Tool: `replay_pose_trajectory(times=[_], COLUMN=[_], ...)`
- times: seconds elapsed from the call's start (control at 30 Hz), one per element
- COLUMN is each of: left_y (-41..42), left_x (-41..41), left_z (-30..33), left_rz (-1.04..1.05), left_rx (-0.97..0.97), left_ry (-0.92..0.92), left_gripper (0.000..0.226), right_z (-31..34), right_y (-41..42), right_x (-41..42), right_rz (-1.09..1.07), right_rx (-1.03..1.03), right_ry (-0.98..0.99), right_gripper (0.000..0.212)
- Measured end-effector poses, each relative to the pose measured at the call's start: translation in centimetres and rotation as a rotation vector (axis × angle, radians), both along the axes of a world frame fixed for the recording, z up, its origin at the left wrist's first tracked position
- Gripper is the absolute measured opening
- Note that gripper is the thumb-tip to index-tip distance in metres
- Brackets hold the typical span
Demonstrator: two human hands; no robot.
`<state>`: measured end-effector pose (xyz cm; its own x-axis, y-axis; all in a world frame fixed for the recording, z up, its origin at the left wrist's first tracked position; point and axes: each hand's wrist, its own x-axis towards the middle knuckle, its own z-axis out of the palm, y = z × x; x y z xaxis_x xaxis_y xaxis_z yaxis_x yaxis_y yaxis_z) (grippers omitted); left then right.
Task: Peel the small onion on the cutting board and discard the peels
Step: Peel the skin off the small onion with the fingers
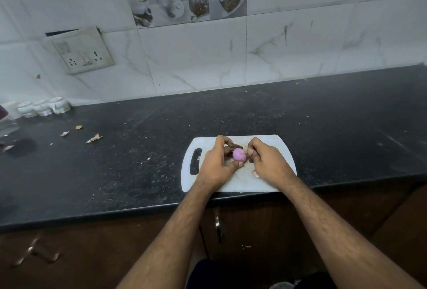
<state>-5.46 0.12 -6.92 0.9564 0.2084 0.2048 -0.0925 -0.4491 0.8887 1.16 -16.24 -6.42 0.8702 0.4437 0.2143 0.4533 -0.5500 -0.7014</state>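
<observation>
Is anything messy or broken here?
Yes. Onion peels lie scattered on the black counter, far left of the cutting board. The switchboard on the wall hangs crooked, with a dark gap showing above it.

One small onion [239,154] sits pinched between two hands, the left hand [218,161] and the right hand [265,161]. One white cutting board [272,187] lies under them. One peel scrap [255,174] shows just beside the right hand. Three peel bits [94,138] lie well left of the hands. About three white cups [44,107] stand far left.
</observation>
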Motion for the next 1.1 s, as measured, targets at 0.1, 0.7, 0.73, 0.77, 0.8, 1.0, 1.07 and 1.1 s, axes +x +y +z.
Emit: replay_pose_trajectory(times=[0.1,0.7,0.73,0.77,0.8,1.0,1.07,1.1], left_y=[-0.02,-0.08,-0.08,-0.06,-0.01,0.11,0.22,0.29], left_x=[0.04,0.08,0.13,0.16,0.21,0.20,0.32,0.46], left_z=[0.01,-0.33,-0.34,-0.30,-0.32,-0.33,-0.27,-0.34], left_rz=[0.015,-0.006,0.005,0.018,0.029,0.015,0.046,0.059], left_rx=[0.024,0.068,0.069,0.061,0.056,0.058,0.094,0.130], left_ry=[-0.003,-0.056,-0.072,-0.080,-0.078,-0.013,0.002,0.006], left_gripper=[0.044,0.036,0.035,0.037,0.041,0.067,0.066,0.061], right_z=[-0.07,-0.38,-0.55,-0.55,-0.49,-0.38,-0.49,-0.49], right_y=[-0.20,0.53,0.36,0.22,0.14,0.18,-0.09,-0.21], right_x=[0.24,0.30,0.50,0.55,0.55,0.33,0.52,0.53], right_rz=[-0.038,0.004,-0.015,-0.018,-0.005,0.064,0.054,0.065], right_rx=[0.104,-0.113,-0.048,0.030,0.098,0.159,0.177,0.190], right_ry=[0.085,-0.129,-0.128,-0.121,-0.102,0.030,0.080,0.106], right_gripper=[0.014,0.017,0.013,0.011,0.013,0.013,0.014,0.016])
